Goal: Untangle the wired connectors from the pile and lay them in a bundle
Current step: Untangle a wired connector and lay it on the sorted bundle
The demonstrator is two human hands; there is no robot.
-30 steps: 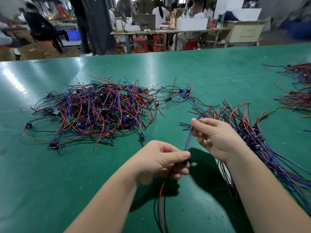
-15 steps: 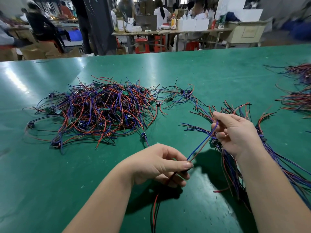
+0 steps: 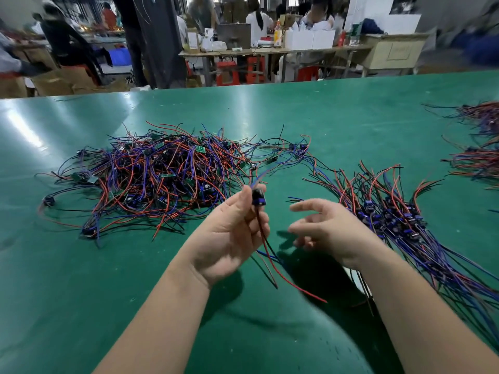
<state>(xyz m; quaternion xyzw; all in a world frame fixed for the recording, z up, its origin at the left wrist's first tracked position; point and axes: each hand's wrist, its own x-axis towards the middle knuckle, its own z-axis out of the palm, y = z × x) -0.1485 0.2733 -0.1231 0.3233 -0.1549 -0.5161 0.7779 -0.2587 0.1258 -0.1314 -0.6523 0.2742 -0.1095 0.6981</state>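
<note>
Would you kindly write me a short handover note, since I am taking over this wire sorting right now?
Left hand: pinches one wired connector, raised above the table, with its red and black leads hanging down.
Right hand: open, holding nothing, beside the bundle.
The pile lies tangled at the table's left-centre.
Done: many connectors lie side by side in the bundle on the right.
Left: lay the held connector on the bundle, then work through the pile, which looks large.
</note>
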